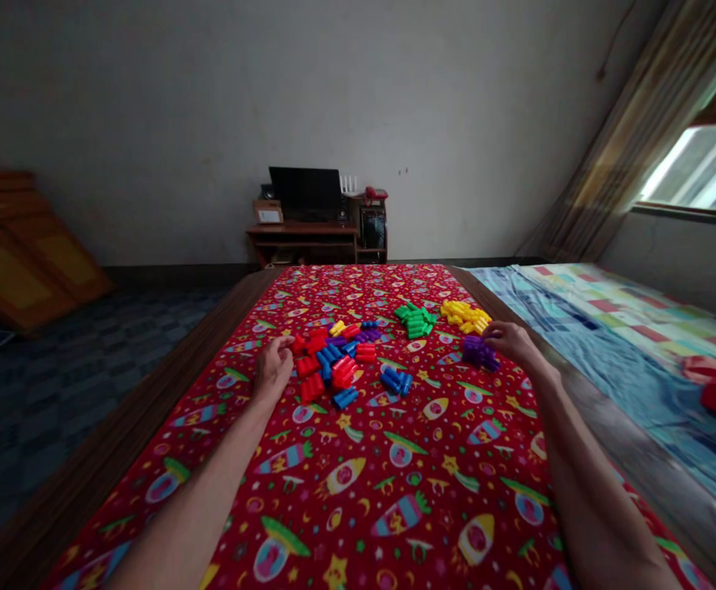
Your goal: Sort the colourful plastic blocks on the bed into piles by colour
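My left hand (pixel 274 366) is at the left edge of a mixed heap of plastic blocks, fingers loosely curved and apart, nearest a red block (pixel 297 345). In that heap are more red blocks (pixel 344 372), blue blocks (pixel 346 398), a few purple ones (pixel 369 335) and a yellow one (pixel 337 329). My right hand (pixel 514 342) hovers beside a small pile of purple blocks (pixel 479 352), its fingers bent and slightly parted with no block visible in them. Blue blocks (pixel 396 381) form a separate little group between the hands.
Green blocks (pixel 416 320) and yellow blocks (pixel 464 316) lie in piles farther back on the red patterned cloth (pixel 395 483). A bed (pixel 518 303) adjoins the table's right side. Beyond stands a desk (pixel 302 231) with a monitor (pixel 305 193); a wooden cabinet (pixel 32 254) is at left.
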Tool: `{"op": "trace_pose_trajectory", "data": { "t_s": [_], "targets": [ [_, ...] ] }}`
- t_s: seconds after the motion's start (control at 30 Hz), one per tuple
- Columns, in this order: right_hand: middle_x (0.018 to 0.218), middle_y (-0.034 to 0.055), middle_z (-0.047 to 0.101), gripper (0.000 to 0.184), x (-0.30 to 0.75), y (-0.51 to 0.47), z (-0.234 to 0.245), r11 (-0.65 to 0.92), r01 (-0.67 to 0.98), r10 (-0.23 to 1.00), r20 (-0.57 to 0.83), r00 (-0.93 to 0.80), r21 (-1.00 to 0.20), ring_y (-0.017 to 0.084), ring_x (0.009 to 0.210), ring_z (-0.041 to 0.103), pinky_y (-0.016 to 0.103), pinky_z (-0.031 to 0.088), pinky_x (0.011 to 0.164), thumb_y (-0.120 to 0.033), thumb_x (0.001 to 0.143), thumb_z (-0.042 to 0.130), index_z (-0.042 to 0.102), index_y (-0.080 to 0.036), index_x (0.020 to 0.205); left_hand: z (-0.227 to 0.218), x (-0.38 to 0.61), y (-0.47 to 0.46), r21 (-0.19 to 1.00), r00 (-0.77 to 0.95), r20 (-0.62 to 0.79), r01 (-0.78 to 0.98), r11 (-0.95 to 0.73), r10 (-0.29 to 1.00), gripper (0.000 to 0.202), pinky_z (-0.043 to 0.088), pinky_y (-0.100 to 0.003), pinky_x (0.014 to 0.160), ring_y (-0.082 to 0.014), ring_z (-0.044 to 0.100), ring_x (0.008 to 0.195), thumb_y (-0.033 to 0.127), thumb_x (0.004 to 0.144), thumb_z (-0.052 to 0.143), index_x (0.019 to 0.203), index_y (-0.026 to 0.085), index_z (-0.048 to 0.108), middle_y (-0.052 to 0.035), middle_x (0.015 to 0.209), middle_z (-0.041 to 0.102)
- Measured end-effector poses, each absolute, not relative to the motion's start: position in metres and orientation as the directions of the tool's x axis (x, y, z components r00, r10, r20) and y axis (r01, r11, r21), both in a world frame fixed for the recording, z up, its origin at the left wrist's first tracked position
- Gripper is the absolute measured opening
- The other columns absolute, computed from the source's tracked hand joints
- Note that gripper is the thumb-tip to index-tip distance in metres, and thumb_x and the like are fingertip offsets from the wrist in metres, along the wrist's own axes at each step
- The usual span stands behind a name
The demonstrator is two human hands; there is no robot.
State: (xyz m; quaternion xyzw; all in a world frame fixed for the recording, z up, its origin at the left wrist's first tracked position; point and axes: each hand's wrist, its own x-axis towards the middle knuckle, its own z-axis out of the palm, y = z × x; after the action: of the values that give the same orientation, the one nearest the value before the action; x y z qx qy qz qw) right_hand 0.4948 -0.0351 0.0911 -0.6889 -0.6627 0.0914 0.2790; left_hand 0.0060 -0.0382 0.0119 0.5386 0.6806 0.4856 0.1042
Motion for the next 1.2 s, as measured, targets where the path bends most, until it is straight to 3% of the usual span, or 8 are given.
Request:
{"op": "trace_pose_trajectory", "data": {
  "t_s": [0.13,0.47,0.63,0.77,0.87,1.0,1.1,1.2],
  "targets": [
    [0.07,0.0057,0.072,0.019,0.499,-0.038,0.092,0.004,0.87,0.979,0.181,0.098,-0.493,0.014,0.059,0.061,0.022,0.041,0.057,-0.014,0.068,0.058,0.075,-0.015,0.078,0.013,0.007,-0.038,0.78,-0.406,0.379,0.624,-0.051,0.831,0.029,0.053,-0.035,0.091,-0.0209,0.068,0.1,0.013,0.074,0.045,0.094,0.02,0.065,-0.0061,0.103,0.073],
    [0.072,0.0089,0.071,0.021,0.505,-0.038,0.087,-0.006,0.943,0.953,0.284,0.107,-0.333,0.018,0.064,0.063,0.025,0.041,0.059,-0.022,0.077,0.055,0.075,-0.015,0.082,0.02,0.011,-0.045,0.781,-0.394,0.357,0.624,-0.039,0.847,0.03,0.052,-0.035,0.093,-0.0216,0.068,0.101,0.012,0.074,0.045,0.095,0.02,0.065,-0.0062,0.104,0.073],
    [0.078,0.0103,0.072,0.027,0.45,-0.042,0.1,0.208,0.914,0.862,0.507,-0.004,-0.348,0.02,0.071,0.063,0.027,0.041,0.063,-0.025,0.085,0.048,0.073,-0.016,0.086,0.021,0.012,-0.044,0.791,-0.396,0.348,0.611,-0.04,0.85,0.03,0.053,-0.036,0.091,-0.0223,0.068,0.1,0.01,0.074,0.045,0.094,0.019,0.065,-0.0072,0.104,0.073],
    [0.068,0.0064,0.068,0.026,0.371,-0.037,0.095,0.461,0.814,0.832,0.492,-0.257,-0.353,0.015,0.06,0.057,0.025,0.037,0.058,-0.022,0.086,0.048,0.071,-0.017,0.077,0.022,0.012,-0.045,0.779,-0.384,0.351,0.625,-0.039,0.854,0.029,0.054,-0.035,0.088,-0.0218,0.069,0.096,0.01,0.076,0.045,0.096,0.019,0.064,-0.007,0.104,0.072],
    [0.065,0.0054,0.067,0.026,0.318,-0.028,0.076,0.509,0.784,0.84,0.404,-0.362,-0.356,0.014,0.059,0.055,0.024,0.033,0.057,-0.018,0.085,0.048,0.07,-0.016,0.072,0.025,0.015,-0.048,0.701,-0.301,0.475,0.698,-0.148,0.827,0.028,0.052,-0.036,0.091,-0.0228,0.066,0.102,0.016,0.082,0.044,0.101,0.017,0.064,-0.0097,0.109,0.07],
    [0.073,0.0066,0.071,0.026,0.281,-0.016,0.046,0.424,0.795,0.892,0.351,-0.284,-0.433,0.015,0.065,0.059,0.023,0.035,0.06,-0.019,0.087,0.049,0.073,-0.016,0.078,0.034,0.027,-0.049,0.459,0.022,0.621,0.8,-0.386,0.784,0.026,0.045,-0.038,0.101,-0.0231,0.061,0.108,0.024,0.088,0.045,0.097,0.018,0.068,-0.0096,0.108,0.07],
    [0.08,0.0074,0.074,0.025,0.277,-0.012,0.034,0.387,0.766,0.91,0.347,-0.227,-0.513,0.017,0.072,0.063,0.023,0.039,0.065,-0.022,0.088,0.051,0.075,-0.017,0.086,0.046,0.041,-0.042,0.369,0.171,0.537,0.833,-0.413,0.826,0.024,0.047,-0.037,0.096,-0.0239,0.063,0.101,0.025,0.089,0.048,0.09,0.02,0.071,-0.0088,0.101,0.071],
    [0.081,0.0056,0.075,0.024,0.283,-0.011,0.031,0.385,0.703,0.917,0.334,-0.219,-0.598,0.018,0.073,0.065,0.023,0.042,0.067,-0.021,0.086,0.052,0.076,-0.018,0.087,0.057,0.052,-0.029,0.315,0.174,0.412,0.894,-0.319,0.894,0.014,0.047,-0.039,0.095,-0.0271,0.062,0.1,0.026,0.084,0.059,0.08,0.021,0.071,-0.0096,0.098,0.071]
  ]
}}
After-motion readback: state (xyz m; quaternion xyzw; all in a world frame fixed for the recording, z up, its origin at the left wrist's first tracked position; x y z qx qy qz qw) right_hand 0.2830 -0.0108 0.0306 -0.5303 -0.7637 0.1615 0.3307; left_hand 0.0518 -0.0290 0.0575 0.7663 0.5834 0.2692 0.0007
